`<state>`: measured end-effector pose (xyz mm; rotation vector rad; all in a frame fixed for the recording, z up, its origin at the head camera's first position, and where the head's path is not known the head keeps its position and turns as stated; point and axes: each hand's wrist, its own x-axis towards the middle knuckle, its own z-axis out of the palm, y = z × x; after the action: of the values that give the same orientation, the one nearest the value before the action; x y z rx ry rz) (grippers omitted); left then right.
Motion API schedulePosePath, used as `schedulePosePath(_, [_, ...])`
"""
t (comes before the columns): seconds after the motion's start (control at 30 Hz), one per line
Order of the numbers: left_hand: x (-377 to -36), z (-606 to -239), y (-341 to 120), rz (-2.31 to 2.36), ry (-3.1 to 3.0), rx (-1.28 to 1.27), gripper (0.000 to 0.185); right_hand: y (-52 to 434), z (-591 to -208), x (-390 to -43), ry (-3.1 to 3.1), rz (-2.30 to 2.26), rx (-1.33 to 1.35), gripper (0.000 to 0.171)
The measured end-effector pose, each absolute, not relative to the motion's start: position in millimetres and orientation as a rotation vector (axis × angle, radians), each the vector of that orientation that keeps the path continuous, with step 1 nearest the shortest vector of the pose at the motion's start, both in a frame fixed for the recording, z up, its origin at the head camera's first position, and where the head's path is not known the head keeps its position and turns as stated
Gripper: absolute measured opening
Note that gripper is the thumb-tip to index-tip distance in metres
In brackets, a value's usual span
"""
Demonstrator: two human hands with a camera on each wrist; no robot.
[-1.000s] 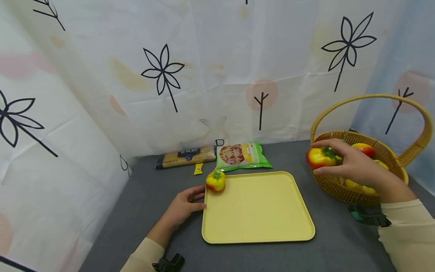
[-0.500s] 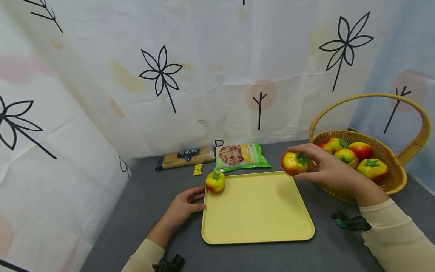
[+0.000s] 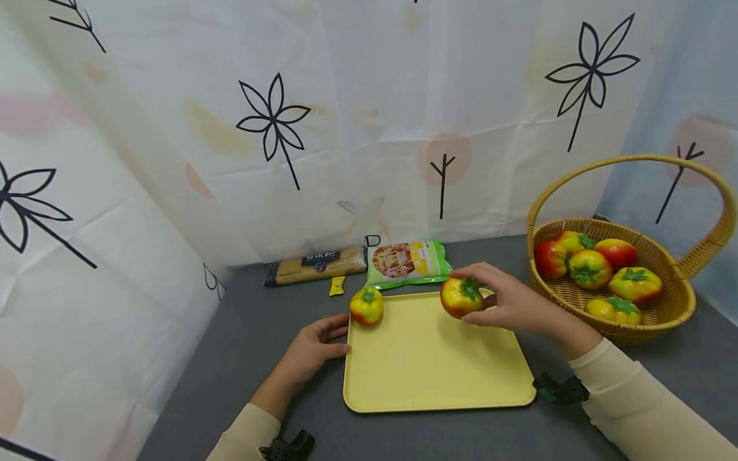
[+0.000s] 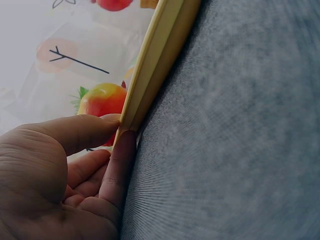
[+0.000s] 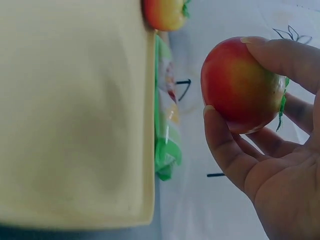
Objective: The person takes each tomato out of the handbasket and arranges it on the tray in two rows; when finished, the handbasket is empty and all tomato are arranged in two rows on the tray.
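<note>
In the head view, a yellow rectangular tray lies on the dark grey table. My left hand is at its left edge; the left wrist view shows thumb and finger pinching the tray's rim. On the tray's back left corner sits a red-and-yellow tomato with a green leafy top. Above the tray's back right part, my right hand holds a second such tomato. The right wrist view shows thumb and fingers curled round this tomato, its green leaves toward the palm.
A wicker basket with a tall handle stands at the right, holding several more tomatoes. Along the back lie a spaghetti pack, a small yellow packet and a green-and-white bag. A patterned curtain closes off the back.
My right hand has carried the tomato leftward, from the basket's near left rim to over the tray's back right part. My left hand stays at the tray's edge.
</note>
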<state>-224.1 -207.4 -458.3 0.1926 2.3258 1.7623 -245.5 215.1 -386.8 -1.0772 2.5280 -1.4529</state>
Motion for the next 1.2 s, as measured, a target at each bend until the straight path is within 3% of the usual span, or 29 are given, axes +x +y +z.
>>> schedulePosePath(0.7, [-226.2, -459.3, -207.9, 1.768, 2.319, 0.205, 0.067, 140.9, -399.5, -276.7, 2.539, -1.156, -1.031, 0.069])
schedulePosePath(1.2, [-227.8, -459.1, -206.3, 1.784, 2.292, 0.202, 0.072, 117.2, -410.0, -289.7, 2.523, -1.154, -0.974, 0.074])
